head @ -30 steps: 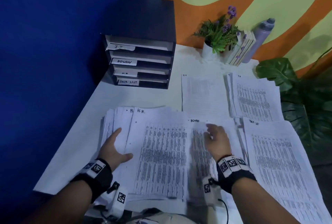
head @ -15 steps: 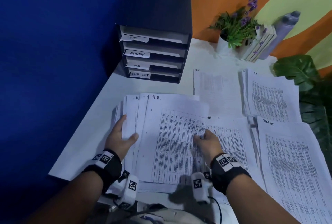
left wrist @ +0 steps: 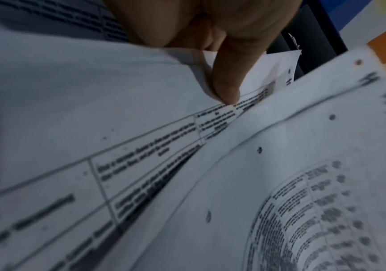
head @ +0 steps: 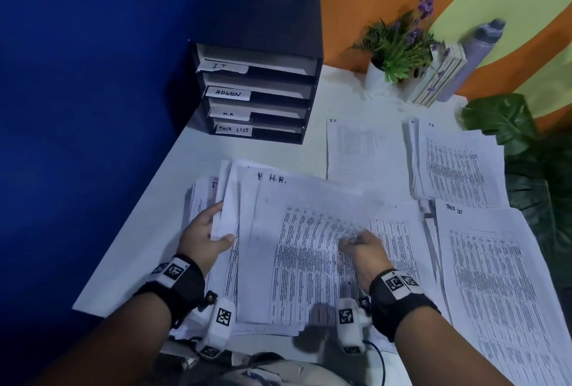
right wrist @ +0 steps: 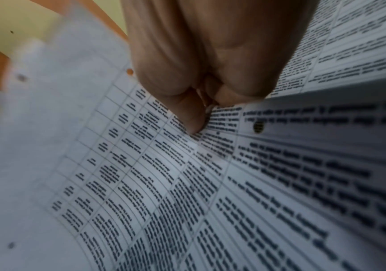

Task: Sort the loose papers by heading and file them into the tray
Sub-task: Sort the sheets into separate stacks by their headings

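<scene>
A loose stack of printed sheets headed "H.R." [head: 294, 249] lies in front of me on the white table. My left hand [head: 207, 235] grips the stack's left edge, thumb on top [left wrist: 226, 80], fingers under several sheets. My right hand [head: 360, 243] pinches the right edge of the top sheet [right wrist: 141, 165], which curls up and blurs. The dark file tray [head: 263, 54] stands at the back left with shelves labelled IT, ADMIN, H.R. and TASK LIST. Sorted piles lie to the right: an IT sheet [head: 365, 147], an H.R. pile [head: 455, 166], a TASK LIST pile [head: 495, 277].
A potted plant with purple flowers [head: 399, 45], a small slatted box [head: 439, 76] and a grey bottle [head: 473, 51] stand at the back of the table. Large green leaves [head: 532, 153] crowd the right edge. A blue wall runs along the left.
My right hand slid left off the ADMIN-headed sheet and took hold of the top H.R. sheet, lifting its right side. My left hand went from lying flat to gripping the stack's edge.
</scene>
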`<move>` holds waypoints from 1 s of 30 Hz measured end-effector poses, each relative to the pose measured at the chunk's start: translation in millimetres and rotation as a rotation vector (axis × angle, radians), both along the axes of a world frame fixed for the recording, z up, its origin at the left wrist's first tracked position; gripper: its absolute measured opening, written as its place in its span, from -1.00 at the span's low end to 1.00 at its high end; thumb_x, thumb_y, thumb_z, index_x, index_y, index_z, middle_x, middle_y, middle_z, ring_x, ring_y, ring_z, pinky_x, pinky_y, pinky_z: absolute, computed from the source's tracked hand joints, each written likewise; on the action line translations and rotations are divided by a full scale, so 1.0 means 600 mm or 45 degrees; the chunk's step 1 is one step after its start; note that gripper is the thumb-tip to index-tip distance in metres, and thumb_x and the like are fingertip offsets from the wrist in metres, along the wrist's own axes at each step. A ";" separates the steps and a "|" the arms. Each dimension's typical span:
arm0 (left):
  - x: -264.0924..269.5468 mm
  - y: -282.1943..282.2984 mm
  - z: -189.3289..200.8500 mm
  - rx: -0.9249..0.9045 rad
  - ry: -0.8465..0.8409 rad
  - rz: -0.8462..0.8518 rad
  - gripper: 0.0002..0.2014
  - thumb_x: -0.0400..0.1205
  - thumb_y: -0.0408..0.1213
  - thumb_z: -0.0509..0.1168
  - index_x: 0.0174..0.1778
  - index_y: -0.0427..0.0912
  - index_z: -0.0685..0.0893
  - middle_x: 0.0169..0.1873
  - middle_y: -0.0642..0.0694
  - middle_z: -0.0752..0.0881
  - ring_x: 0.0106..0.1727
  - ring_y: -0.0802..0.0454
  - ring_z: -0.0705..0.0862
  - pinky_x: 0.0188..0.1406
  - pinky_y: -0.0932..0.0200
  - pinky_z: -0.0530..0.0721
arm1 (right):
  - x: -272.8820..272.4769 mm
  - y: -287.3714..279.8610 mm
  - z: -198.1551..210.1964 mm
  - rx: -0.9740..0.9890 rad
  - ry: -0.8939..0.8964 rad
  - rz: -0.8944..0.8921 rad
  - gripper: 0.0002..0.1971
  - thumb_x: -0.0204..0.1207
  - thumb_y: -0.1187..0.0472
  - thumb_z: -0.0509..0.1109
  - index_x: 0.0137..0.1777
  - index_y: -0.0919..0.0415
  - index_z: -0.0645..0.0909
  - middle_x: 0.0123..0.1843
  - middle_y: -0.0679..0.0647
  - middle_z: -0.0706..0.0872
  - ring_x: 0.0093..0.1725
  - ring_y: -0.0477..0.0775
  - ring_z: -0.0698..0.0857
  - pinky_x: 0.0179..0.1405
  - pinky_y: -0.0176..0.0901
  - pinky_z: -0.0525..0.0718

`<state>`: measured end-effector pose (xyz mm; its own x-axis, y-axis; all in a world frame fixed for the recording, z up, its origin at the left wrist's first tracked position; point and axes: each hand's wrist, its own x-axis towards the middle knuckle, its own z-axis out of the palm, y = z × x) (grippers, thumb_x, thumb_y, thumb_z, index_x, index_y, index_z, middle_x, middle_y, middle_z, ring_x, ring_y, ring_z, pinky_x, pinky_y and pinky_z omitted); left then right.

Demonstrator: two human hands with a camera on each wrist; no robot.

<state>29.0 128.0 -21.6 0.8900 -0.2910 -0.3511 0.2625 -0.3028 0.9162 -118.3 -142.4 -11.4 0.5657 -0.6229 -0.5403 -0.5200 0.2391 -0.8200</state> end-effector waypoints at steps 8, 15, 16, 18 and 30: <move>-0.007 -0.009 -0.017 0.150 0.157 -0.012 -0.63 0.32 0.01 0.50 -0.23 -0.27 0.76 -0.16 -0.35 0.80 -0.18 -0.14 0.76 -0.04 -0.06 0.70 | 0.009 0.029 -0.007 0.062 0.021 0.070 -0.69 0.56 0.36 0.44 0.29 0.32 0.58 0.19 0.13 0.62 0.33 0.21 0.60 0.36 0.01 0.55; -0.010 -0.005 0.004 0.227 0.000 0.108 -0.66 0.60 -0.06 0.39 -0.35 -0.25 0.59 -0.39 -0.09 0.61 -0.33 -0.06 0.56 -0.30 0.14 0.51 | 0.009 0.023 0.000 -0.085 -0.002 0.056 -0.75 0.58 0.36 0.40 0.24 0.30 0.58 0.02 0.04 0.53 -0.01 0.03 0.56 0.22 0.02 0.64; -0.006 -0.001 0.000 0.232 -0.018 0.098 -0.74 0.61 -0.10 0.38 -0.27 -0.21 0.65 -0.29 -0.07 0.70 -0.23 -0.10 0.65 -0.18 0.10 0.60 | 0.007 0.022 0.003 -0.041 -0.014 0.006 -0.57 0.59 0.37 0.40 0.44 0.35 0.47 0.15 0.02 0.49 0.16 0.04 0.54 0.44 0.07 0.49; -0.001 0.009 -0.005 0.241 -0.023 0.105 -0.86 0.58 -0.15 0.42 -0.12 -0.14 0.71 -0.12 -0.05 0.79 -0.04 -0.10 0.73 0.10 -0.04 0.70 | 0.003 0.015 -0.002 -0.011 -0.058 -0.025 -0.52 0.58 0.41 0.39 0.49 0.37 0.41 0.19 0.04 0.50 0.25 0.07 0.53 0.57 0.15 0.31; -0.016 -0.003 0.021 -0.060 0.025 0.189 -0.72 0.44 -0.54 0.51 -0.07 -0.10 0.71 -0.13 0.02 0.84 -0.06 0.02 0.79 0.05 0.09 0.70 | -0.012 0.021 0.015 0.111 -0.203 -0.030 -0.70 0.56 0.60 0.30 -0.24 0.18 0.49 -0.29 0.05 0.61 -0.11 0.08 0.62 0.11 -0.07 0.52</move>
